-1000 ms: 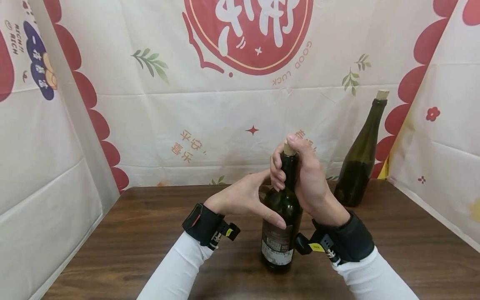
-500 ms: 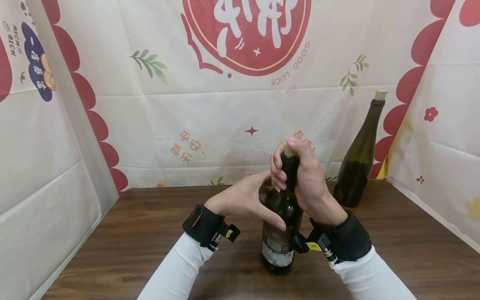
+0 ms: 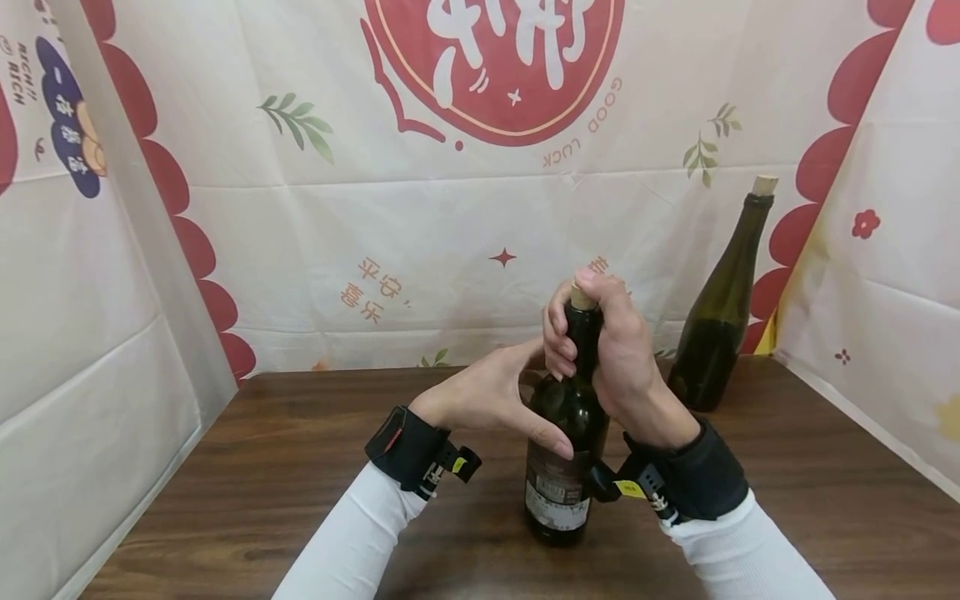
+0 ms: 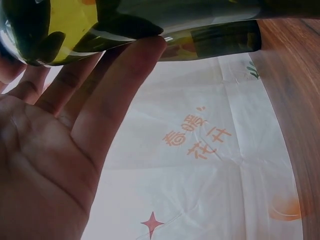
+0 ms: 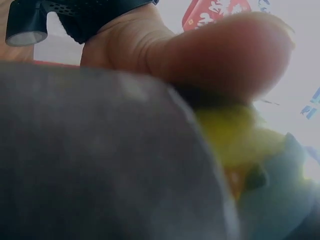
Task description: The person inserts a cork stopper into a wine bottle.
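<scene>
A dark green wine bottle [image 3: 570, 410] with a torn, partly white label stands upright on the table in the head view. A pale cork [image 3: 582, 300] sits in its mouth, partly covered by my right thumb. My right hand [image 3: 626, 371] grips the neck, its fingers wrapped round from behind and the thumb on top of the cork. Around the bottle's shoulder, my left hand [image 3: 487, 392] holds with the thumb in front and the fingers behind. The left wrist view shows those fingers [image 4: 120, 95] touching the glass. Close and blurred, the bottle [image 5: 100, 155] fills much of the right wrist view.
A second green bottle [image 3: 711, 342], corked and partly dark inside, stands at the back right of the brown wooden table [image 3: 315, 483]. Printed white cloth [image 3: 420, 217] hangs behind and along both sides.
</scene>
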### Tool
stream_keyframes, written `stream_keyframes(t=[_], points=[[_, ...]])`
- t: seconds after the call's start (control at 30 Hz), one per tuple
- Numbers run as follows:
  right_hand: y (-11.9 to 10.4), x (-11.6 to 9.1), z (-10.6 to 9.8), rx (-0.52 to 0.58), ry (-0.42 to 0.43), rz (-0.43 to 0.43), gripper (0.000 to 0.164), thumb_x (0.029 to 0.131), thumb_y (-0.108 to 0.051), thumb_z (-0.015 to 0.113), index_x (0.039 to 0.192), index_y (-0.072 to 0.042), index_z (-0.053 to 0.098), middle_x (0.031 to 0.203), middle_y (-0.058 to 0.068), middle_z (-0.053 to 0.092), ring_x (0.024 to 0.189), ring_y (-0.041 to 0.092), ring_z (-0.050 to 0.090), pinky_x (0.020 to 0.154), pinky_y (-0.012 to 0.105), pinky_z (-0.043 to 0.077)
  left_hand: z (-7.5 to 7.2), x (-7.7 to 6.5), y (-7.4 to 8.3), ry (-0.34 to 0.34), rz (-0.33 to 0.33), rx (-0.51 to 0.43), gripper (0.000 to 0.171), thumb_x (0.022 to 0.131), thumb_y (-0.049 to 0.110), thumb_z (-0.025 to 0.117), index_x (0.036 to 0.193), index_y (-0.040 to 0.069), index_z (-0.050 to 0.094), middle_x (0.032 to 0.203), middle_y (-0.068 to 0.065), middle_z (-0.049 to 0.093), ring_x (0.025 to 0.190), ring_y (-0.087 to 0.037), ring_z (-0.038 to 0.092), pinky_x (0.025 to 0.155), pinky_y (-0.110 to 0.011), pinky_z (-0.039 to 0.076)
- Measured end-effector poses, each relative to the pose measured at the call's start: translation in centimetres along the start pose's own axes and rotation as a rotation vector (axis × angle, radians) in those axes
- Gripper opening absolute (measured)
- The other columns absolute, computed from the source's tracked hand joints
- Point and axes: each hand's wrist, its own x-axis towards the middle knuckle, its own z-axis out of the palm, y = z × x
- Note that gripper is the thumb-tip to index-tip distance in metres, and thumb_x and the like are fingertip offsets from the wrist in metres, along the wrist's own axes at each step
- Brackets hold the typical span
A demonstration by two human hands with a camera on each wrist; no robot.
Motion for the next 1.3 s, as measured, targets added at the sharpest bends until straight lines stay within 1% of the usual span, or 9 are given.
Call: stream_keyframes(t=[0.1, 0.2, 0.33, 0.5, 0.6, 0.67, 0.87, 1.1, 1.3], points=[[-0.2, 0.1, -0.5, -0.036, -0.054, 0.009, 0.052, 0.112, -0.032, 0.031, 0.073, -0.006, 0.054, 0.059, 0.005, 0.046, 0.045, 0.025, 0.043, 0.045, 0.04, 0.043, 0.0, 0.0, 0.0, -0.008, 0.004, -0.033, 0.077, 0.077, 0.021, 0.099, 0.139, 0.019, 0.054, 0.133, 0.007, 0.063, 0.121, -0.011, 0.061, 0.104, -0.031, 0.051], [-0.6, 0.0, -1.4, -0.119, -0.125, 0.016, 0.054, 0.114, -0.032, 0.03, 0.079, -0.003, 0.059, 0.063, 0.009, 0.055, 0.052, 0.029, 0.058, 0.054, 0.043, 0.054, 0.0, -0.1, 0.0, -0.036, -0.015, -0.098, 0.078, 0.078, 0.017, 0.097, 0.142, 0.018, 0.053, 0.132, 0.005, 0.064, 0.119, -0.012, 0.063, 0.103, -0.033, 0.053], [-1.6, -0.2, -2.5, -0.299, -0.187, 0.071, 0.057, 0.117, -0.037, 0.029, 0.096, 0.002, 0.066, 0.081, 0.017, 0.07, 0.074, 0.035, 0.073, 0.073, 0.045, 0.061, -0.1, -0.3, 0.1, -0.054, -0.033, -0.119, 0.084, 0.079, 0.018, 0.097, 0.149, 0.021, 0.051, 0.132, 0.006, 0.066, 0.12, -0.012, 0.063, 0.104, -0.035, 0.052], [-3.2, -0.8, -3.7, -0.494, -0.23, 0.21, 0.051, 0.117, -0.04, 0.036, 0.128, -0.003, 0.069, 0.11, 0.015, 0.078, 0.106, 0.034, 0.074, 0.094, 0.042, 0.058, -0.3, -0.2, 0.1, -0.072, 0.01, -0.101, 0.114, 0.08, 0.015, 0.095, 0.168, 0.034, 0.026, 0.139, 0.007, 0.063, 0.127, -0.012, 0.059, 0.109, -0.033, 0.048], [-3.8, -1.1, -4.4, -0.533, -0.279, 0.251, 0.04, 0.116, -0.031, 0.045, 0.141, -0.006, 0.063, 0.119, 0.011, 0.077, 0.116, 0.031, 0.071, 0.101, 0.043, 0.055, -0.3, -0.1, 0.0, -0.081, 0.016, -0.116, 0.112, 0.081, 0.014, 0.095, 0.169, 0.031, 0.027, 0.142, 0.007, 0.063, 0.128, -0.012, 0.06, 0.109, -0.033, 0.048], [-3.9, -1.1, -4.8, -0.554, -0.317, 0.254, 0.036, 0.113, -0.024, 0.053, 0.145, -0.008, 0.06, 0.123, 0.009, 0.076, 0.118, 0.031, 0.07, 0.101, 0.043, 0.055, -0.3, -0.1, 0.0, -0.078, 0.003, -0.128, 0.107, 0.081, 0.014, 0.095, 0.167, 0.028, 0.032, 0.142, 0.008, 0.063, 0.128, -0.012, 0.06, 0.109, -0.033, 0.048], [-4.0, -1.1, -5.4, -0.707, -0.357, 0.216, 0.046, 0.098, -0.018, 0.079, 0.142, -0.015, 0.064, 0.122, 0.003, 0.07, 0.103, 0.026, 0.071, 0.088, 0.036, 0.057, -0.3, -0.2, -0.2, -0.081, -0.035, -0.163, 0.098, 0.082, 0.011, 0.093, 0.163, 0.022, 0.039, 0.135, 0.005, 0.067, 0.125, -0.013, 0.063, 0.106, -0.036, 0.051], [-4.3, -1.2, -5.4, -0.741, -0.327, 0.248, 0.041, 0.095, -0.019, 0.082, 0.131, -0.01, 0.065, 0.107, 0.007, 0.074, 0.099, 0.027, 0.071, 0.086, 0.036, 0.058, -0.4, -0.1, -0.4, -0.088, -0.008, -0.166, 0.1, 0.081, 0.007, 0.093, 0.163, 0.016, 0.037, 0.142, 0.006, 0.063, 0.129, -0.013, 0.061, 0.109, -0.035, 0.048], [-4.2, -1.1, -5.3, -0.789, -0.317, 0.195, 0.039, 0.095, -0.017, 0.083, 0.13, -0.011, 0.068, 0.105, 0.003, 0.075, 0.093, 0.025, 0.071, 0.083, 0.035, 0.058, -0.5, -0.2, -0.3, -0.079, -0.023, -0.147, 0.1, 0.082, 0.009, 0.093, 0.164, 0.017, 0.036, 0.143, 0.007, 0.061, 0.129, -0.011, 0.06, 0.109, -0.034, 0.048]])
